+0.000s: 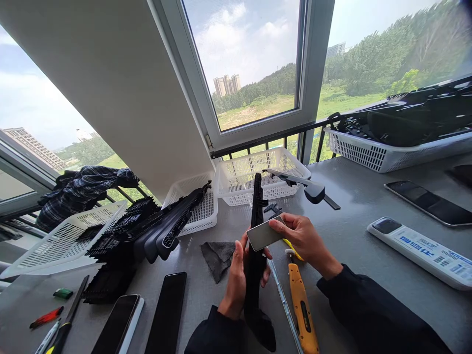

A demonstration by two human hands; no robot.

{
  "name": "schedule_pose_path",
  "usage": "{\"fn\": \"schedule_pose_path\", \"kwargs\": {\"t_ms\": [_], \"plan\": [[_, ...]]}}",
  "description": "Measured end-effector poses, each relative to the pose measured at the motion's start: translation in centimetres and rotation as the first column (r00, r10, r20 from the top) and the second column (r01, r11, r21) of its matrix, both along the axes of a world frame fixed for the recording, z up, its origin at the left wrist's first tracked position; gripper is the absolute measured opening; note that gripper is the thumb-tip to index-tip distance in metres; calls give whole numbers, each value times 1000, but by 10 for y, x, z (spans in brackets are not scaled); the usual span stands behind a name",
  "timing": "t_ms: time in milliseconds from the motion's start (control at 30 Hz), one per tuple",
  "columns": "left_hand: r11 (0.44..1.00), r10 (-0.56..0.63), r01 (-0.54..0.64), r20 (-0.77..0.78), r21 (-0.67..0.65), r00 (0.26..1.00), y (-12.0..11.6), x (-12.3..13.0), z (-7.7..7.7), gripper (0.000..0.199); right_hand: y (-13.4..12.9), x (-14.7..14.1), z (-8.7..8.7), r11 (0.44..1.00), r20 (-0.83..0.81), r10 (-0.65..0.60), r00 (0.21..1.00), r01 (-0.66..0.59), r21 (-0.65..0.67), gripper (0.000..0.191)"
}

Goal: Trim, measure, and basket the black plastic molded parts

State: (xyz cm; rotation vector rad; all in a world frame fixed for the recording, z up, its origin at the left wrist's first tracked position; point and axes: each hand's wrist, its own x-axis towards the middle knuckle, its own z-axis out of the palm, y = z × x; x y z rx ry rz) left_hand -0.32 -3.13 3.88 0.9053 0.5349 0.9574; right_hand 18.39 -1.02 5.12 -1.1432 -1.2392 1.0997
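My left hand (236,282) is wrapped round a long, narrow black plastic trim part (254,275), held nearly upright with its wide curved end low. In my right hand (304,241) is a flat grey rectangular plate with rounded corners (263,234), pinched between thumb and fingers. The plate lies across the front of the trim part; I cannot tell whether they touch. Beneath my hands are a silvery metal strip (283,295) and an orange-handled tool (303,309). A dark grey cloth (217,258) lies left of my left hand.
White baskets (236,191) line the window side, with black parts (165,233) stacked at the left. Another trim part (300,182) lies beyond my hands. Phones (167,309), a white device (420,250) and a red-handled tool (46,317) lie on the grey table.
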Motion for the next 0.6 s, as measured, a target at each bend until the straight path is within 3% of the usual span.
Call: {"fn": "schedule_pose_path", "kwargs": {"t_ms": [100,300,467,600], "plan": [[1000,20,-20,-44,0,999,0,0,1,86,-1,-1,3,995,29,94,995,-93,-24,61],[995,96,-97,-123,3,988,-3,1,6,78,0,3,2,986,-9,-164,986,164,-13,61],[984,177,-178,-154,8,972,-4,2,7,72,1,-2,-5,998,-18,-55,998,55,-44,63],[978,208,-210,-149,3,967,-3,2,6,70,-2,-6,-2,989,-4,-145,989,145,-5,61]]}}
